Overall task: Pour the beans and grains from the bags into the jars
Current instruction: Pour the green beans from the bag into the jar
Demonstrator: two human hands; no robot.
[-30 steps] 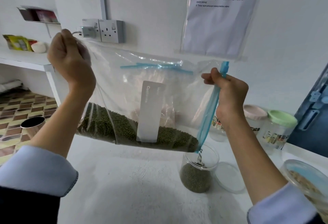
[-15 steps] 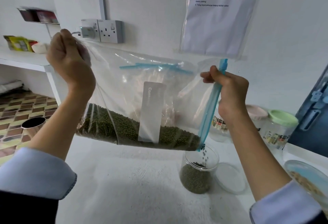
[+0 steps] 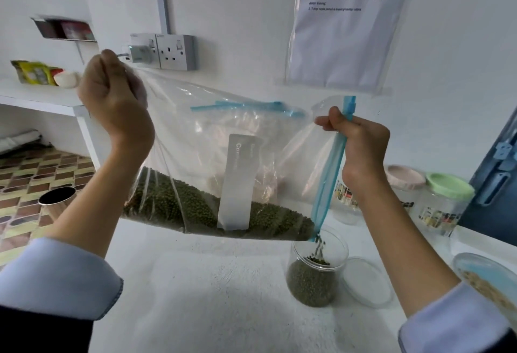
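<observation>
1. Head view: large clear plastic zip bag with a blue zipper strip (image 3: 195, 140) hangs mid-frame above the white counter (image 3: 212, 291), long axis running left to right, tilted down toward the right
2. Left hand (image 3: 112, 101), upper left of frame, fingers curled tight round the bunched closed corner of the bag, held higher than the other end
3. Right hand (image 3: 361, 142), right of centre, fingers and thumb pinching the blue zipper strip near its top; strip runs steeply down to the bag's low corner
4. Green mung beans (image 3: 195, 210) lie along the bag's bottom edge, piled toward the lower right
5. Open corner points down, right over the mouth of the clear round plastic jar (image 3: 314, 277) at lower centre-right; thin stream of beans falling in, jar looks about half full
6. Jar sits below and just left of the right hand, so that hand is nearer and steers the spout
7. Clear round lid (image 3: 366, 282) lies flat just right of the jar
</observation>
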